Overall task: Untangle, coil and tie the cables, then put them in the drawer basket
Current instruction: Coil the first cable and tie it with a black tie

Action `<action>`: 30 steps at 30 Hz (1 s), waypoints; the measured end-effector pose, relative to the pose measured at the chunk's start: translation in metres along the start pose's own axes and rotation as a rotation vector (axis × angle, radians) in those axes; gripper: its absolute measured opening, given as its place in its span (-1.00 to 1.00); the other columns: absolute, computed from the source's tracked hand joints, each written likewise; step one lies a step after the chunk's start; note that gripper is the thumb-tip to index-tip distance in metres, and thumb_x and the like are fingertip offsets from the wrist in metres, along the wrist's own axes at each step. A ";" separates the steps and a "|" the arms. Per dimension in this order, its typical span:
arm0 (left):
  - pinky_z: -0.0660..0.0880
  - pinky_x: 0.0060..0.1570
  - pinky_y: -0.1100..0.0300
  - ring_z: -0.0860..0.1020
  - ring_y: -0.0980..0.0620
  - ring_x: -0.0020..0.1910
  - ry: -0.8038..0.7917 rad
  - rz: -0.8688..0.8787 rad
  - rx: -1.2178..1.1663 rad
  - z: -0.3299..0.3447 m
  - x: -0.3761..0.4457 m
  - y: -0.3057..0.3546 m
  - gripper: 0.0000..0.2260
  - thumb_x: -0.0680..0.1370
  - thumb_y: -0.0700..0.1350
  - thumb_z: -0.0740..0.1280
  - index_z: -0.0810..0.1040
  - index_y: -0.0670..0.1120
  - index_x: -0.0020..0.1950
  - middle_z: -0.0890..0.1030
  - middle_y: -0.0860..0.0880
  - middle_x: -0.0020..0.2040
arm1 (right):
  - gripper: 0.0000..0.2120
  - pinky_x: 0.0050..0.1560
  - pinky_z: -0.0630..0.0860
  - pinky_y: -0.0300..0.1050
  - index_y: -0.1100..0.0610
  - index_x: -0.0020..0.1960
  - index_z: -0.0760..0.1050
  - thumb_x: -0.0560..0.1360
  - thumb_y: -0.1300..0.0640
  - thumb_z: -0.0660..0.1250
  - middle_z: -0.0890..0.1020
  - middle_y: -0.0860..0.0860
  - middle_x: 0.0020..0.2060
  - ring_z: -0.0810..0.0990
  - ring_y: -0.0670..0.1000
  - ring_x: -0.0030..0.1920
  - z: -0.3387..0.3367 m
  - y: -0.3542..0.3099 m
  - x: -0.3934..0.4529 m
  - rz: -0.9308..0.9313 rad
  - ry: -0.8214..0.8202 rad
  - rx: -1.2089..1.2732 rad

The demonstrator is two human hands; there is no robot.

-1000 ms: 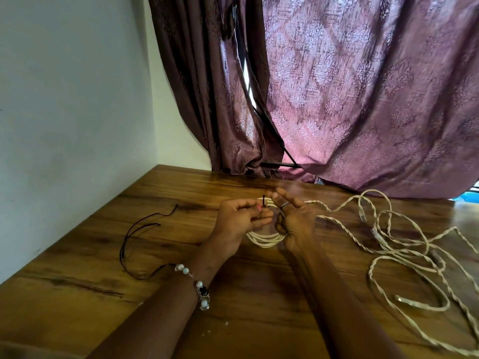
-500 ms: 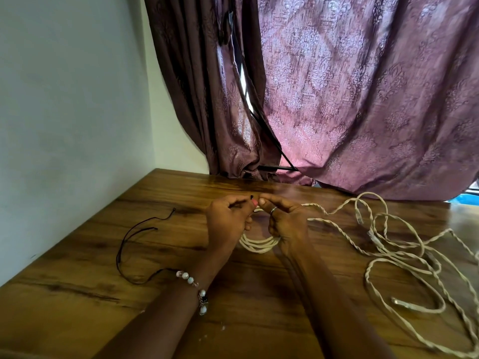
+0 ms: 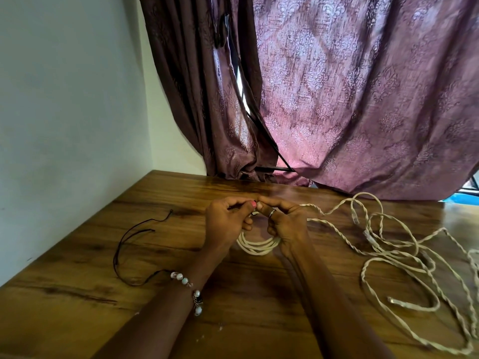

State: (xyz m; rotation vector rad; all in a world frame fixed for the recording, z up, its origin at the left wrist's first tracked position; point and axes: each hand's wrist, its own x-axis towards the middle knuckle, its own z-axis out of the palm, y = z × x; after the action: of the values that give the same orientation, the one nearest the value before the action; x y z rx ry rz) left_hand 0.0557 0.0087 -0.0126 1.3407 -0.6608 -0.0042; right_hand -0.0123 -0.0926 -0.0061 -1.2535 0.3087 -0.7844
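At centre frame, on the wooden table [image 3: 259, 294], the left hand [image 3: 228, 226] and right hand [image 3: 285, 224] meet fingertip to fingertip, both curled round the cream cable coil [image 3: 258, 246] and pinching at its top. Loose twisted cream cable [image 3: 404, 257] sprawls at right; a thin black cord [image 3: 124, 244] lies at left.

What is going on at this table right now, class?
A person is working on a small coil of cream cable on the wooden table. The left hand and right hand meet fingertip to fingertip above it, apparently fastening a dark tie. More cream cable lies loose and tangled to the right, and a thin black cord lies to the left. No basket is in view.
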 end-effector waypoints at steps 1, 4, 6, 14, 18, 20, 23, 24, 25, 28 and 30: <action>0.52 -0.50 0.23 0.54 0.04 -0.53 -0.012 -0.002 -0.004 -0.001 0.000 0.000 -0.96 0.49 -0.23 0.42 0.66 -0.12 -0.12 0.63 -0.06 -0.43 | -0.86 -0.63 0.18 -0.34 0.30 -0.06 0.61 0.39 0.39 0.43 0.56 0.01 -0.52 0.25 -0.15 -0.65 0.000 0.000 0.000 0.002 -0.002 0.005; 0.52 -0.51 0.24 0.54 0.04 -0.54 -0.030 -0.021 -0.020 -0.002 0.001 0.001 -0.94 0.49 -0.23 0.41 0.66 -0.10 -0.14 0.63 -0.06 -0.44 | -0.88 -0.64 0.21 -0.35 0.27 -0.11 0.60 0.38 0.41 0.43 0.60 0.05 -0.46 0.31 -0.13 -0.65 -0.001 -0.003 -0.001 0.003 -0.015 0.011; 0.53 -0.50 0.24 0.53 0.05 -0.53 -0.035 -0.044 -0.039 -0.002 0.002 0.001 -0.95 0.49 -0.24 0.41 0.66 -0.12 -0.13 0.63 -0.08 -0.43 | -0.86 -0.64 0.23 -0.35 0.26 -0.12 0.58 0.38 0.44 0.42 0.64 0.09 -0.38 0.35 -0.12 -0.65 -0.002 -0.004 -0.002 0.002 -0.019 0.032; 0.56 -0.45 0.20 0.56 0.03 -0.48 -0.051 -0.058 -0.063 -0.003 0.004 -0.002 -0.90 0.48 -0.26 0.40 0.65 -0.26 -0.04 0.66 -0.23 -0.29 | -0.81 -0.63 0.24 -0.33 0.25 -0.08 0.54 0.37 0.45 0.42 0.67 0.09 -0.35 0.39 -0.08 -0.62 -0.003 -0.003 0.001 -0.003 -0.037 0.052; 0.55 -0.45 0.22 0.56 0.06 -0.48 -0.063 -0.059 -0.073 -0.005 0.005 -0.003 -0.90 0.49 -0.27 0.40 0.65 -0.26 -0.04 0.66 -0.23 -0.27 | -0.80 -0.62 0.24 -0.32 0.24 -0.07 0.54 0.37 0.44 0.43 0.67 0.08 -0.35 0.41 -0.05 -0.57 -0.004 -0.003 0.002 -0.007 -0.040 0.019; 0.55 -0.46 0.23 0.56 0.06 -0.49 -0.075 -0.055 -0.064 -0.005 0.005 -0.002 -0.92 0.49 -0.28 0.40 0.65 -0.23 -0.05 0.65 -0.20 -0.31 | -0.80 -0.63 0.25 -0.32 0.24 -0.08 0.54 0.36 0.44 0.43 0.67 0.08 -0.35 0.42 -0.07 -0.59 -0.004 -0.002 0.002 -0.009 -0.043 0.016; 0.55 -0.46 0.24 0.54 0.07 -0.52 -0.102 -0.060 -0.038 -0.007 0.008 -0.001 -0.93 0.49 -0.30 0.39 0.65 -0.20 -0.07 0.63 -0.18 -0.36 | -0.81 -0.62 0.25 -0.32 0.23 -0.09 0.55 0.37 0.44 0.43 0.68 0.09 -0.33 0.40 -0.08 -0.61 -0.004 -0.003 0.002 -0.013 -0.057 0.001; 0.56 -0.46 0.24 0.54 0.07 -0.52 -0.110 -0.058 -0.024 -0.008 0.009 -0.001 -0.93 0.49 -0.30 0.39 0.65 -0.18 -0.08 0.63 -0.17 -0.37 | -0.81 -0.62 0.26 -0.32 0.22 -0.09 0.55 0.37 0.44 0.43 0.69 0.08 -0.32 0.42 -0.09 -0.61 -0.003 -0.004 0.002 -0.013 -0.063 -0.004; 0.56 -0.45 0.24 0.55 0.07 -0.51 -0.117 -0.050 -0.011 -0.009 0.010 -0.001 -0.93 0.48 -0.30 0.39 0.65 -0.18 -0.08 0.63 -0.16 -0.37 | -0.80 -0.62 0.27 -0.32 0.22 -0.08 0.56 0.37 0.44 0.42 0.69 0.08 -0.31 0.44 -0.09 -0.60 -0.003 -0.004 0.001 -0.015 -0.071 -0.007; 0.56 -0.44 0.24 0.56 0.07 -0.49 -0.122 -0.031 0.002 -0.011 0.010 -0.001 -0.92 0.48 -0.30 0.39 0.65 -0.18 -0.07 0.64 -0.19 -0.33 | -0.80 -0.62 0.27 -0.32 0.22 -0.06 0.57 0.37 0.43 0.43 0.70 0.09 -0.29 0.43 -0.11 -0.60 -0.002 -0.004 0.000 -0.016 -0.074 -0.014; 0.56 -0.44 0.25 0.56 0.08 -0.49 -0.106 -0.022 -0.010 -0.010 0.008 0.000 -0.92 0.49 -0.31 0.39 0.65 -0.19 -0.06 0.64 -0.21 -0.31 | -0.81 -0.62 0.26 -0.32 0.20 -0.06 0.57 0.38 0.41 0.43 0.70 0.09 -0.27 0.41 -0.11 -0.61 -0.002 -0.004 0.000 -0.005 -0.065 -0.020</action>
State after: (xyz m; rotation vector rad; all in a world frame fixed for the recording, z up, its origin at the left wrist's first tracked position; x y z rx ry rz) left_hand 0.0671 0.0141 -0.0100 1.3448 -0.7350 -0.0969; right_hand -0.0149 -0.0947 -0.0034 -1.2966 0.2612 -0.7453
